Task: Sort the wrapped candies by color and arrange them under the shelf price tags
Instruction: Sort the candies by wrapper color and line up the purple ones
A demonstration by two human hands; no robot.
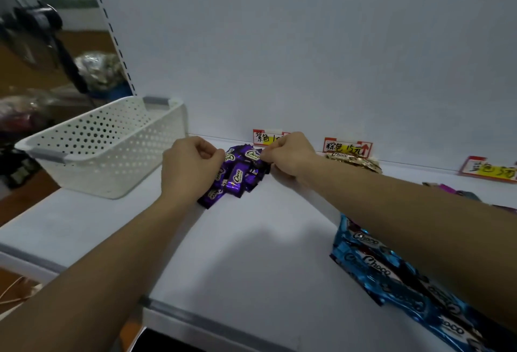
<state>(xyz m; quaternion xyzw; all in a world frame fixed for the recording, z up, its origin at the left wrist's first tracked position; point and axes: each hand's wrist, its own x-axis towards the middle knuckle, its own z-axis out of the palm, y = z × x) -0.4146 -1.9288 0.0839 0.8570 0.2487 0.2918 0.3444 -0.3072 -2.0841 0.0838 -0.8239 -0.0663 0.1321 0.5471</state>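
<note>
A heap of purple wrapped candies (236, 176) lies on the white shelf (251, 253) below the first price tag (264, 137). My left hand (190, 164) touches the heap's left side with curled fingers, pinching a purple wrapper edge. My right hand (288, 152) pinches a purple candy at the heap's top right and partly hides that tag. Gold candies (355, 160) sit under the second price tag (348, 147). Blue candies (391, 273) lie at the front right, partly under my right forearm. A third price tag (491, 169) stands at the far right.
A white perforated basket (106, 150) stands on the shelf's left end. A few loose candies (458, 192) lie below the third tag. The shelf's back panel rises right behind the tags. Bags and dark clutter sit on the floor to the left.
</note>
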